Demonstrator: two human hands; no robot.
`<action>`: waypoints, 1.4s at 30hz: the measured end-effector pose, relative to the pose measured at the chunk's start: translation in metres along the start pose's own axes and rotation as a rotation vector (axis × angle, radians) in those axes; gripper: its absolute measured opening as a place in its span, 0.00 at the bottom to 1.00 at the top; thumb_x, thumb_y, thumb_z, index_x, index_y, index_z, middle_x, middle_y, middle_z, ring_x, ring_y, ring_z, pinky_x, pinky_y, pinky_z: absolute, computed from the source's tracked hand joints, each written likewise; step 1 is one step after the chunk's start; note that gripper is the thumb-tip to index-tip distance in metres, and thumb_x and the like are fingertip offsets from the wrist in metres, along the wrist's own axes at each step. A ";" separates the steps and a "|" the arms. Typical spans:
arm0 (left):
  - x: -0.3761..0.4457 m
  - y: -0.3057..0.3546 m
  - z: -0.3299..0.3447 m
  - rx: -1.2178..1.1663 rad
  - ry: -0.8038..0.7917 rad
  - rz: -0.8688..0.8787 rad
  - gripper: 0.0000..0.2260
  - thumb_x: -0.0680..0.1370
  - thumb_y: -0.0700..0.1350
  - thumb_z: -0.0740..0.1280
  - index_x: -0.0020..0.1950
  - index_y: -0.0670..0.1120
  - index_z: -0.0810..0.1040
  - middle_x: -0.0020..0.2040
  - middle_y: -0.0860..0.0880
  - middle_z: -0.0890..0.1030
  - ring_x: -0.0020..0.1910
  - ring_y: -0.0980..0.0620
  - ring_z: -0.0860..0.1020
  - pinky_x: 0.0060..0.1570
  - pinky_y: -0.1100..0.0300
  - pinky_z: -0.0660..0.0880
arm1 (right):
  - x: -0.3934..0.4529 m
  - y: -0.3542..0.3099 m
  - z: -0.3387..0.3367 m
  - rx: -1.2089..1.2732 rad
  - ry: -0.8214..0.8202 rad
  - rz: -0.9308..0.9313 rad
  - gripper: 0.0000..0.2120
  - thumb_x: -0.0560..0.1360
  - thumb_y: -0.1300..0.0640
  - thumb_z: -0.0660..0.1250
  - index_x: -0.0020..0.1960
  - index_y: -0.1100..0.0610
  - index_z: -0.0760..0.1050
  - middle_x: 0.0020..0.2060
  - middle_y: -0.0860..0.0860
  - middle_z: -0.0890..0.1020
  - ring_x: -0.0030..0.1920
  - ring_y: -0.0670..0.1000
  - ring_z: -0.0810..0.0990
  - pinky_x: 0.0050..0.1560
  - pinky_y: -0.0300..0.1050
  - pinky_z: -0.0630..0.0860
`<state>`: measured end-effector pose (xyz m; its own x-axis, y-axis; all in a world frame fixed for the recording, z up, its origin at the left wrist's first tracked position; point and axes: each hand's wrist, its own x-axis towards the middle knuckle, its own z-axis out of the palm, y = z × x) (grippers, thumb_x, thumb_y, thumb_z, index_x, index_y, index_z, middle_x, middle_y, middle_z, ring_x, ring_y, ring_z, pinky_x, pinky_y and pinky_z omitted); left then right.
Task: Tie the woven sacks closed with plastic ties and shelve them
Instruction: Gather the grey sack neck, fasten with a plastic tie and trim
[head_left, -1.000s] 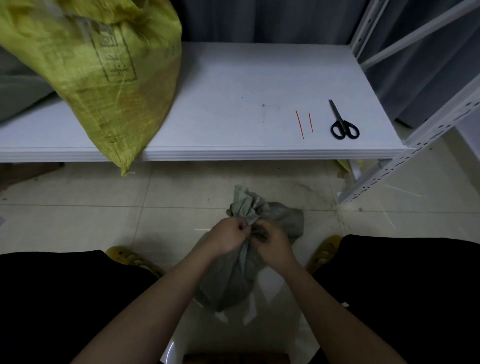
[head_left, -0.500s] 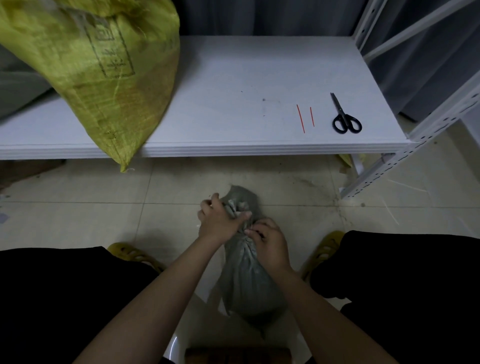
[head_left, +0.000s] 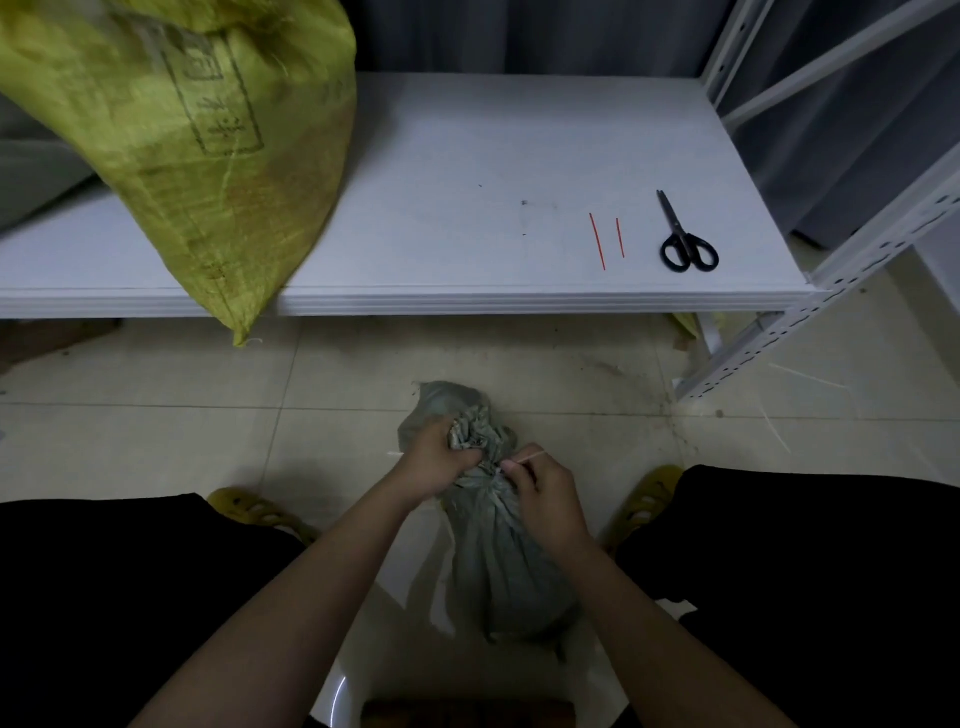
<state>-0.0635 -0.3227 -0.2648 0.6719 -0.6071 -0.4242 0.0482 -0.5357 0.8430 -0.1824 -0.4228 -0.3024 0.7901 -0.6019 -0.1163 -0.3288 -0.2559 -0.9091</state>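
My left hand (head_left: 439, 462) has shifted down to grip the bunched neck of the grey sack (head_left: 498, 561) standing between my knees, while my right hand (head_left: 545, 499) now pinches the pale tie (head_left: 530, 458) (nearly cinched, I'd guess), so shelving comes next

— How many sacks were there by the shelf (head_left: 467, 156)?
— Two: a yellow sack (head_left: 208, 145) on it, a grey sack (head_left: 493, 551) on the floor before it.
— And on the shelf besides?
— Two red ties (head_left: 597, 241), one pair of scissors (head_left: 685, 241) right of them.
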 end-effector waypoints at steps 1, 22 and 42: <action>0.000 0.000 0.000 0.015 0.011 0.045 0.15 0.73 0.33 0.68 0.59 0.37 0.76 0.54 0.45 0.80 0.52 0.50 0.78 0.46 0.74 0.72 | 0.001 0.000 0.000 -0.002 0.011 0.005 0.08 0.76 0.68 0.65 0.38 0.63 0.74 0.34 0.54 0.76 0.36 0.43 0.73 0.40 0.28 0.68; 0.018 0.015 -0.022 0.498 0.115 0.403 0.18 0.72 0.37 0.67 0.58 0.53 0.77 0.49 0.50 0.69 0.57 0.47 0.67 0.49 0.67 0.55 | 0.010 -0.008 -0.003 -0.346 -0.051 -0.307 0.10 0.77 0.53 0.61 0.44 0.59 0.76 0.39 0.54 0.81 0.40 0.51 0.77 0.36 0.41 0.66; 0.027 -0.027 -0.008 0.206 0.260 0.126 0.10 0.76 0.38 0.67 0.57 0.38 0.74 0.54 0.39 0.73 0.52 0.50 0.70 0.48 0.69 0.62 | 0.024 0.010 0.020 -0.077 -0.081 0.116 0.14 0.78 0.59 0.63 0.36 0.47 0.65 0.31 0.45 0.71 0.36 0.51 0.72 0.41 0.48 0.70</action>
<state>-0.0404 -0.3195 -0.2967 0.8301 -0.5205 -0.2003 -0.1796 -0.5895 0.7875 -0.1562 -0.4246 -0.3225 0.7825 -0.5685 -0.2539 -0.4570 -0.2474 -0.8544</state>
